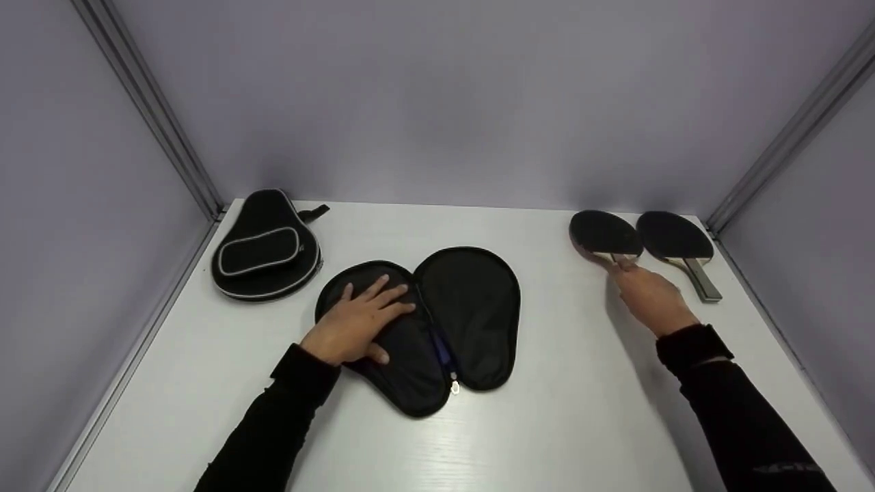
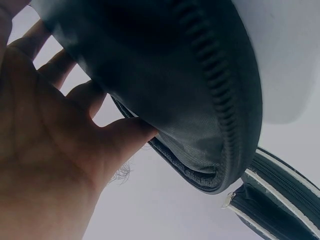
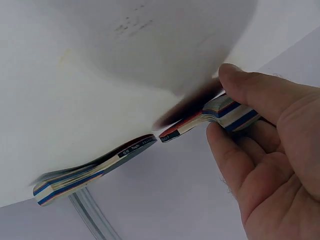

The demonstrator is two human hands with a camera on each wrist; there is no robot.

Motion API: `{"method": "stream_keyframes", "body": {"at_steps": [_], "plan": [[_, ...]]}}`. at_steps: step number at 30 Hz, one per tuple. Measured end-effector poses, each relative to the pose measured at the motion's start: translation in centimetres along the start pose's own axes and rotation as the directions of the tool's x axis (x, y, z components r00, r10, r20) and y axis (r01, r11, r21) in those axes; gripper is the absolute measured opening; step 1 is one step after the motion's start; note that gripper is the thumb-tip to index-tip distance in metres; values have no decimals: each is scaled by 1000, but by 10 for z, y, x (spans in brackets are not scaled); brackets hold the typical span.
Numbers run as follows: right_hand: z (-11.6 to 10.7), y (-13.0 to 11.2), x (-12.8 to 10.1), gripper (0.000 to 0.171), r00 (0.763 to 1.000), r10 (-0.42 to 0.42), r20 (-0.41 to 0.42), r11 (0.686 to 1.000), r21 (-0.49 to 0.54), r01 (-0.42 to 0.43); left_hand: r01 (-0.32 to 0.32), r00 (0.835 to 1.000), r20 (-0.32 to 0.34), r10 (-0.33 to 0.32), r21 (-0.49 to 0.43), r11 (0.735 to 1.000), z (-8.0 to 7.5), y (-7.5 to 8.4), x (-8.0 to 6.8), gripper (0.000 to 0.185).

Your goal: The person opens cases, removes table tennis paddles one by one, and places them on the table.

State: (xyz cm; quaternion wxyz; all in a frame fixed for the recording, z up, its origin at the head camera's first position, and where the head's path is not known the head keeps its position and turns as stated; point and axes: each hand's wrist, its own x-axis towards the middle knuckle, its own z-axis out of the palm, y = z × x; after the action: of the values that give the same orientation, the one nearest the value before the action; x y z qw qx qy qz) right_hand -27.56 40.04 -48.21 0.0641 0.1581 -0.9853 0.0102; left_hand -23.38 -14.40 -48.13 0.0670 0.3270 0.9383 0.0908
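A black paddle case lies unzipped and spread in two halves near the middle of the white table. My left hand rests flat on its left half, fingers spread; in the left wrist view the thumb touches the zippered edge of the case. A bit of blue shows in the fold beside the zipper pull. Over at the right, my right hand grips the handle of a table tennis paddle, black face up. In the right wrist view, thumb and fingers pinch its striped handle.
A second table tennis paddle lies just right of the gripped one, handle toward me. At the back left sits a zipped black case with white piping, a front pocket and a strap. Grey panels enclose the table's back and sides.
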Motion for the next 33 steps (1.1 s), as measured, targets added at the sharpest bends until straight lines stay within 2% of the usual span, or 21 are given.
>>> {"method": "stream_keyframes", "body": {"at_steps": [6,9,19,24,28,33], "plan": [[-1,11,2,37,993,35,116,999,22,-38,-6,1000,-2,6,11,1000,-1,2,-1,97],[0,14,1,32,989,31,143,999,28,-36,-10,1000,-2,10,18,1000,0,2,-1,97],[2,15,-2,19,991,-29,128,1000,2,28,-4,1000,-3,4,4,1000,0,1,-1,97],[1,14,-1,16,991,0,134,999,54,-7,2,1000,6,-2,1,1000,1,1,0,98],[-4,8,0,32,991,20,133,995,91,-33,1,1000,5,-1,3,1000,2,0,0,98],[-9,-15,0,58,996,-31,86,999,45,27,-6,1000,-5,7,7,1000,2,0,0,97]]}}
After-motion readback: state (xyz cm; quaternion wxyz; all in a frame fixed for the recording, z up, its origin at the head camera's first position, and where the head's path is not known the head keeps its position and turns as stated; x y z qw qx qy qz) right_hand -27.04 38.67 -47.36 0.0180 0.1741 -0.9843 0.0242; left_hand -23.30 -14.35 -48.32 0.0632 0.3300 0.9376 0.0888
